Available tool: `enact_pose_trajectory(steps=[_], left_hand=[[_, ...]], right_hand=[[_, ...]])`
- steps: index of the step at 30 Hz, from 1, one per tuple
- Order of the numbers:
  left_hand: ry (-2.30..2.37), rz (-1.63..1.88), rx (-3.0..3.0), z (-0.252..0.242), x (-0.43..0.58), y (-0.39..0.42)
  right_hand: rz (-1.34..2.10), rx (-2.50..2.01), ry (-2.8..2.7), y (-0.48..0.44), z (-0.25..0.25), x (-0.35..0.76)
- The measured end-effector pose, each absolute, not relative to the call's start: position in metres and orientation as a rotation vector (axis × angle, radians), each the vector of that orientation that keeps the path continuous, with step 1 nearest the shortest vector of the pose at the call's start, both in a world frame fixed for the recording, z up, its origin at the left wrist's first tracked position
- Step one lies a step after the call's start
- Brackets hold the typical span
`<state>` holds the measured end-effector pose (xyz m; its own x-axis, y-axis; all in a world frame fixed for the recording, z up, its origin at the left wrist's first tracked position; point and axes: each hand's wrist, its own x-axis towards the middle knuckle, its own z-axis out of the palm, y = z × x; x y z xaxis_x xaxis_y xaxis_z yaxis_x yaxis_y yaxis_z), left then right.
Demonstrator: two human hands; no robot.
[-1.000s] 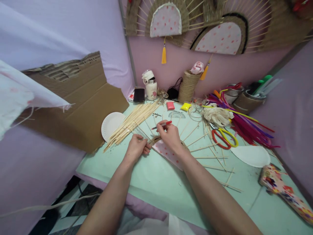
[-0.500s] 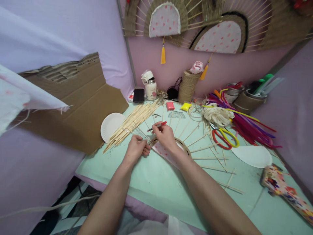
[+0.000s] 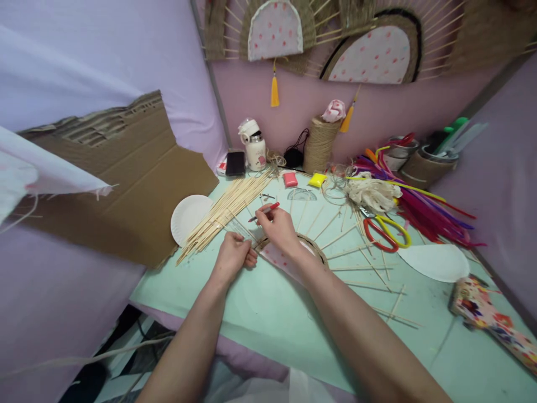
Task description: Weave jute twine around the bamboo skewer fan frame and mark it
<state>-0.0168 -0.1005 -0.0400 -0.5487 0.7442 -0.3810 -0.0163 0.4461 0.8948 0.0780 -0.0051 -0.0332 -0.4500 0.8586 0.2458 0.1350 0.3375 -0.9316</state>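
Observation:
My right hand [image 3: 279, 226] grips a red pen [image 3: 268, 210], its dark tip pointing left above the thin sticks. Under that wrist lies a half-circle piece [image 3: 274, 254] of pink-spotted cloth with a brown, dark-edged rim. Thin wooden sticks [image 3: 335, 242] fan out from the rim. My left hand [image 3: 235, 254] rests on the table at the piece's left end, fingers curled; what they hold, if anything, is hidden. Just beyond it lies a clear ruler [image 3: 241, 226] alongside a stick.
A stick bundle [image 3: 229, 212] and paper plate [image 3: 188, 218] lie left. Behind are a bottle [image 3: 255, 151], phone [image 3: 235, 164], protractor [image 3: 302, 194] and twine spool [image 3: 321, 145]. Scissors [image 3: 388, 235], a cut plate piece [image 3: 436, 263] and a flower-patterned glue gun [image 3: 482, 308] lie right.
The right hand and pen have shifted slightly left and away from me. My left hand stays in place, while the whole view has moved a little.

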Motion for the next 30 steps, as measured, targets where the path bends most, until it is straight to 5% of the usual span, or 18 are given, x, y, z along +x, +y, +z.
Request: enact_pose_trajectory(steps=[30], left_hand=[[1.878, 1.196, 0.595, -0.040, -0.015, -0.099]], right_hand=[[1.167, -0.879, -1.789, -0.008, -0.051, 0.078]])
